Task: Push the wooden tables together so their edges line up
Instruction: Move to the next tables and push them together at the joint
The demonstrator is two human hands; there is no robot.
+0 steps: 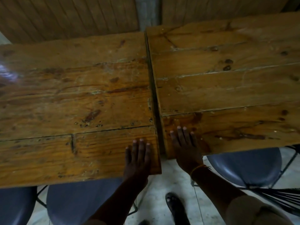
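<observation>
Both hands lie flat, fingers spread: left hand on the left table at its near right corner, right hand on the right table at its near left corner. Only a narrow gap parts the tables; their near edges sit offset. Blue chairs stand on pale floor.
</observation>
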